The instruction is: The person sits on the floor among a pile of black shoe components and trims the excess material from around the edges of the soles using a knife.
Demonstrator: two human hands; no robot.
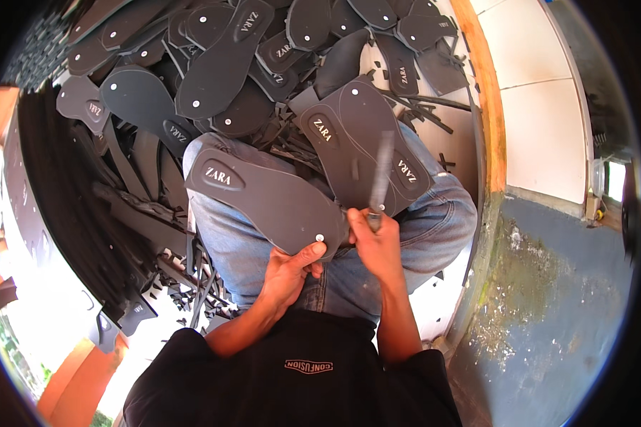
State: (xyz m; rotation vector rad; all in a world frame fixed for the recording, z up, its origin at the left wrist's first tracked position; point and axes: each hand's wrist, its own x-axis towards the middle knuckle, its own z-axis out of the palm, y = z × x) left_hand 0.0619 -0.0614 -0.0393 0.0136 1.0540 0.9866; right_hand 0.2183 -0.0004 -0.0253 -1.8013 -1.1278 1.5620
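A dark grey footwear sole [267,196] with a raised oval label lies across my lap, its wider end toward me. My left hand [290,274] is closed on that near end, the thumb pressing on top beside a small white dot. In my right hand [379,245] is a knife [383,171], its long blade pointing away from me and smeared by motion. That hand is close to the sole's right edge; whether the blade touches anything there, I cannot tell. On my right thigh rests a dark sheet [349,146] marked with two sole outlines.
Several cut soles [224,60] are piled beyond my knees. Thin black offcuts [285,142] lie among them and by my legs. A stack of long dark strips [68,192] stands at the left. To the right run a wooden edge [488,107] and a stained grey-blue floor [563,299].
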